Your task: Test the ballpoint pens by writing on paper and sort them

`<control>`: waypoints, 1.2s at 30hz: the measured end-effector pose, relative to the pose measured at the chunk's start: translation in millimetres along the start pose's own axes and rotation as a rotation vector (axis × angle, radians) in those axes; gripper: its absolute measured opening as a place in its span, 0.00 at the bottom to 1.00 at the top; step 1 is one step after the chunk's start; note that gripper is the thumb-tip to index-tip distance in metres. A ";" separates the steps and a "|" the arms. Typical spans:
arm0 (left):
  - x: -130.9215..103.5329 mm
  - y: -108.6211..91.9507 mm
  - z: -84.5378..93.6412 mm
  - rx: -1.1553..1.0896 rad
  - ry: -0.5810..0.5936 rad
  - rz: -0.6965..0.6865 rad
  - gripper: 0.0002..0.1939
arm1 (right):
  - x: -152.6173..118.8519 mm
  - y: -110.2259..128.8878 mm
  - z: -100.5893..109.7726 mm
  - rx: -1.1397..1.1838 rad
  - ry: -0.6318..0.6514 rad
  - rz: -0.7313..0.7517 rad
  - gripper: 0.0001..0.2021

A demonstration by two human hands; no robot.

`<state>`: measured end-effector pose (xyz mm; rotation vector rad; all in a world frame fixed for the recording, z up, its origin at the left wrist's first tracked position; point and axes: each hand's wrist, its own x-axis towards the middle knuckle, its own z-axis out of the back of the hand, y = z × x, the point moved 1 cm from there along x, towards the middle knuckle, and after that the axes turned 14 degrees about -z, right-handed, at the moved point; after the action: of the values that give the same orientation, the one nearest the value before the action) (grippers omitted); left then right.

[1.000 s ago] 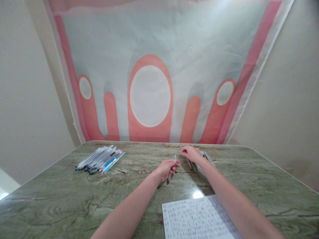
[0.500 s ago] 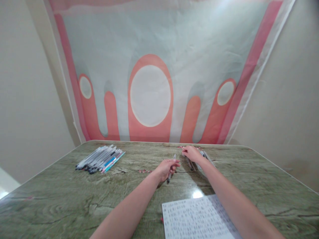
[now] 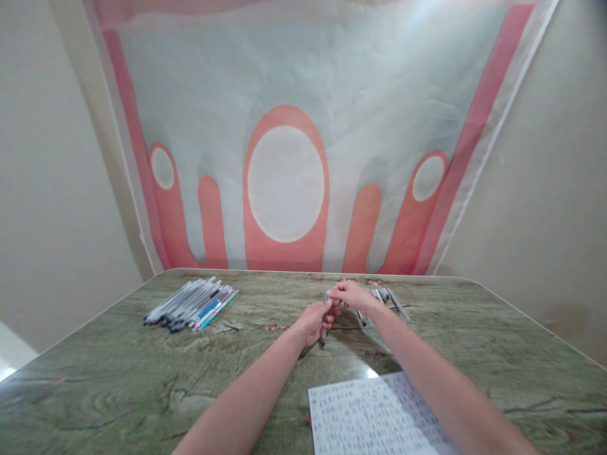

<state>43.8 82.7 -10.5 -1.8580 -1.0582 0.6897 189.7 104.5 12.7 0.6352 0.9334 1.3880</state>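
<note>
My left hand (image 3: 317, 321) is closed around a clear-barrelled pen (image 3: 324, 335), which stands nearly upright with its dark end down. My right hand (image 3: 349, 296) meets it at the top, thumb and fingers pinched on the pen's upper end. Whether a separate small part is between those fingertips is too small to make out. Just beyond my right hand, several loose pens (image 3: 397, 304) lie on the table, partly hidden by the wrist.
A large pile of pens (image 3: 190, 303), mostly clear with a few blue and pink ones, lies on the left of the wood-patterned table (image 3: 142, 385). A handwritten sheet (image 3: 370, 411) lies in front, under my right forearm. A printed backdrop (image 3: 284, 183) hangs behind.
My right hand has moved left from the loose pens to the pen's upper end. My left hand has kept its hold, nearly in place, and the pen looks more upright.
</note>
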 end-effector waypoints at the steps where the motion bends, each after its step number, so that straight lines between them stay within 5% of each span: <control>1: 0.2 0.3 0.3 -0.006 0.001 -0.003 0.11 | 0.2 -0.4 -0.2 0.016 0.004 -0.027 0.20; 17: 0.1 1.5 0.1 -0.062 0.009 -0.055 0.10 | -0.7 0.2 1.5 0.112 0.008 -0.077 0.23; 26: 11.0 -20.9 18.1 -0.330 -0.390 -0.509 0.04 | -12.0 7.1 -15.7 0.198 0.385 -0.206 0.23; 32: 13.5 -18.8 20.8 -0.325 -0.456 -0.526 0.03 | -10.4 6.1 -22.8 0.245 0.412 -0.173 0.19; 36: 12.0 -16.0 17.9 -0.309 -0.418 -0.500 0.03 | -7.8 4.2 -19.1 0.215 0.285 -0.156 0.19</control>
<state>29.4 104.8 -5.4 -1.6214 -1.9110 0.6494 171.8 94.6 7.7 0.5184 1.3452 1.2677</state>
